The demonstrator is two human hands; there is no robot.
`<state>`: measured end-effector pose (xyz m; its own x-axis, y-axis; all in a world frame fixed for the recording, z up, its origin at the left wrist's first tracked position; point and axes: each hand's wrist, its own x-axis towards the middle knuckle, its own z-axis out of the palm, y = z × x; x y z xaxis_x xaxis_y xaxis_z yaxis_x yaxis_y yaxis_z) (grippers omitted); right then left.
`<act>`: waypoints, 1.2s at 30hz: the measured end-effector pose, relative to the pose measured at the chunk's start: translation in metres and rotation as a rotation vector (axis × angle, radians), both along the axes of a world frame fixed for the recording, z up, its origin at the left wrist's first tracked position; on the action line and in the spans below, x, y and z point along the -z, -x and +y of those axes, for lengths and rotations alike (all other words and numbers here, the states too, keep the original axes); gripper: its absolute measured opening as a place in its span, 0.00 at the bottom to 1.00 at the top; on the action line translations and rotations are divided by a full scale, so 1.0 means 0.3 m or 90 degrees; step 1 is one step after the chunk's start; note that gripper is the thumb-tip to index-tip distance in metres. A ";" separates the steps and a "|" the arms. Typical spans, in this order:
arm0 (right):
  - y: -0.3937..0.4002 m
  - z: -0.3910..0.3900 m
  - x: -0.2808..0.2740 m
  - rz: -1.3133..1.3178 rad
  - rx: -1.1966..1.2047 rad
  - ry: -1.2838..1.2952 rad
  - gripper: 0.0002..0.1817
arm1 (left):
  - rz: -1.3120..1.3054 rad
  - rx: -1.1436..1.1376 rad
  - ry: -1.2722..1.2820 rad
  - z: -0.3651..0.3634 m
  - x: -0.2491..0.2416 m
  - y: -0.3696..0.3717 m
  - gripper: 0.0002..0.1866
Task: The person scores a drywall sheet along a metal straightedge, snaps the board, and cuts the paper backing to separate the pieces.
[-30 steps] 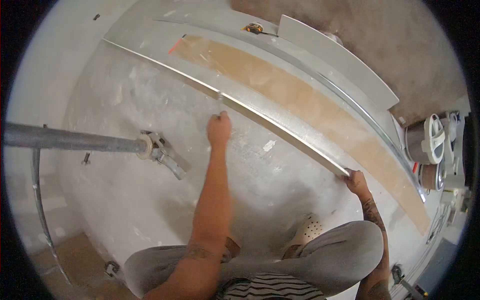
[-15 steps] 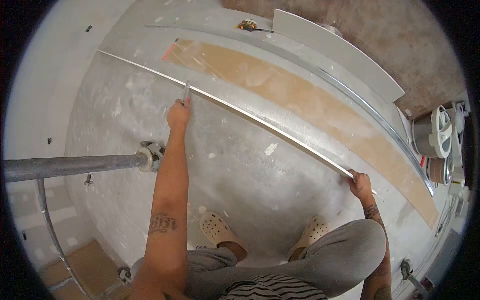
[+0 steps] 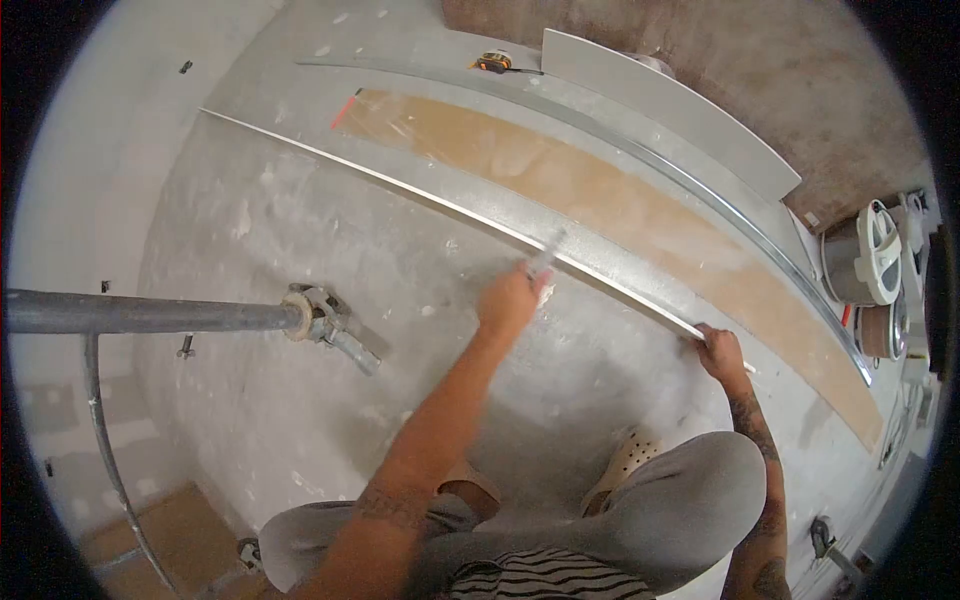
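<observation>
A long thin white strip (image 3: 440,201) lies slantwise across the grey floor. My left hand (image 3: 512,298) is closed on a slim tool (image 3: 548,252), blurred by motion, whose tip crosses the strip right of its middle. Near the strip's right end, my right hand (image 3: 720,352) grips the strip, fingers wrapped over its edge. Beyond the strip lies a long tan board (image 3: 560,170), and past that a shiny metal profile (image 3: 690,180).
A grey scaffold pole (image 3: 150,312) with a clamp (image 3: 325,315) juts in from the left. At the back are a tape measure (image 3: 494,62) and a pale panel (image 3: 670,110). Buckets (image 3: 850,265) stand at the right. My clog (image 3: 625,465) is near the front.
My left hand has moved right along the strip with the tool, toward my right hand. My right hand keeps its hold near the end. The view has shifted slightly.
</observation>
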<state>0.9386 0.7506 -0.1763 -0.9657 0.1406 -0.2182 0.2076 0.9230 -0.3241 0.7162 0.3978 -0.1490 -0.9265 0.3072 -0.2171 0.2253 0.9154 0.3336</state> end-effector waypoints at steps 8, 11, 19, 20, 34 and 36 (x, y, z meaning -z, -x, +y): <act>0.168 -0.084 0.000 -0.030 -0.014 -0.020 0.14 | 0.208 -0.190 0.108 -0.512 0.000 0.611 0.29; 0.160 -0.067 0.004 -0.032 -0.019 -0.039 0.15 | 0.136 -0.199 0.125 -0.462 0.008 0.566 0.28; 0.163 -0.078 -0.002 -0.020 -0.015 -0.020 0.14 | 0.088 -0.103 0.048 0.070 0.022 -0.048 0.25; 0.156 -0.072 -0.013 -0.020 -0.014 -0.024 0.14 | 0.085 -0.074 0.068 0.129 0.016 -0.116 0.25; 0.018 -0.003 -0.043 0.061 0.070 0.016 0.12 | 0.130 -0.180 0.085 -0.219 0.021 0.275 0.27; 0.073 -0.040 0.002 0.079 0.063 -0.016 0.12 | 0.090 -0.172 0.056 -0.105 0.052 0.182 0.28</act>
<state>0.9168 0.7387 -0.1770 -0.9664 0.2397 -0.0932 0.2571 0.9083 -0.3299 0.6615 0.3662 -0.1645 -0.9950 0.0311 -0.0954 0.0081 0.9726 0.2325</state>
